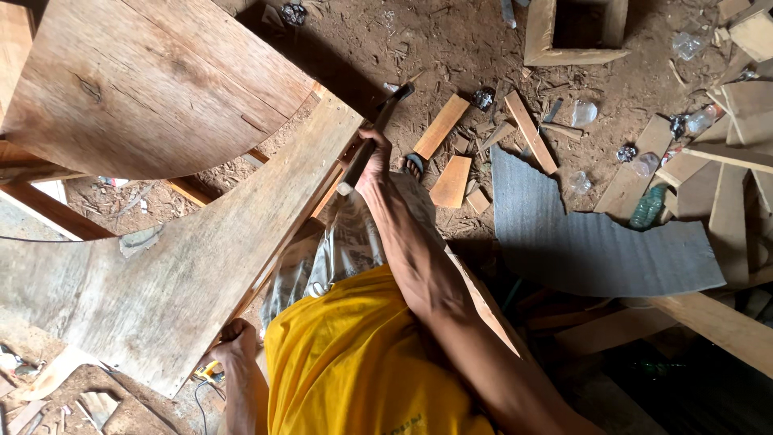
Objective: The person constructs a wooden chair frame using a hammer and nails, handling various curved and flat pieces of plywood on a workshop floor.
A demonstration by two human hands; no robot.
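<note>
Gripping hammer (378, 133) in outstretched right hand (374, 165); left hand (233, 338) low

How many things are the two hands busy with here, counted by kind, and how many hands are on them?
Hammer: 1, gripped by the right hand
Curved wooden board: 1, held at its lower edge by the left hand
Hands: 2
Total: 4
</note>
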